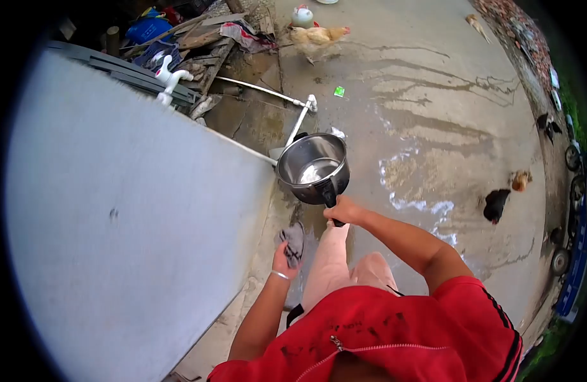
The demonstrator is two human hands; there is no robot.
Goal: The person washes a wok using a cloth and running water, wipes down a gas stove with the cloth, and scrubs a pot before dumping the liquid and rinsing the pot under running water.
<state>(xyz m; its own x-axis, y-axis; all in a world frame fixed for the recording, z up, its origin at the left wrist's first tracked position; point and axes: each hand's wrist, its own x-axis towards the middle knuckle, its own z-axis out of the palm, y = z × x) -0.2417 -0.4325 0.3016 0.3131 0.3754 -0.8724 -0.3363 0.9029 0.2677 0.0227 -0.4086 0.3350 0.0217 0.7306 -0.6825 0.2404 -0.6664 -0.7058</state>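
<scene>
A steel pot (312, 159) with a long black handle hangs in the middle of the head view, its open top tilted toward me. Its inside looks bare and shiny. My right hand (344, 210) is closed around the handle, on the pot's near side. Lower and to the left, my left hand (284, 260), with a pale band at the wrist, grips a crumpled grey cloth (293, 242). The cloth is apart from the pot, and part of it is hidden by the fingers.
A pale slab (134, 210) fills the left, with a white tap (170, 76) at its far edge. White pipe (261, 88) runs beyond the pot. Scrap wood (198, 41) lies at upper left. Chickens, including a tan one (319, 35), stand on the wet concrete (427, 127).
</scene>
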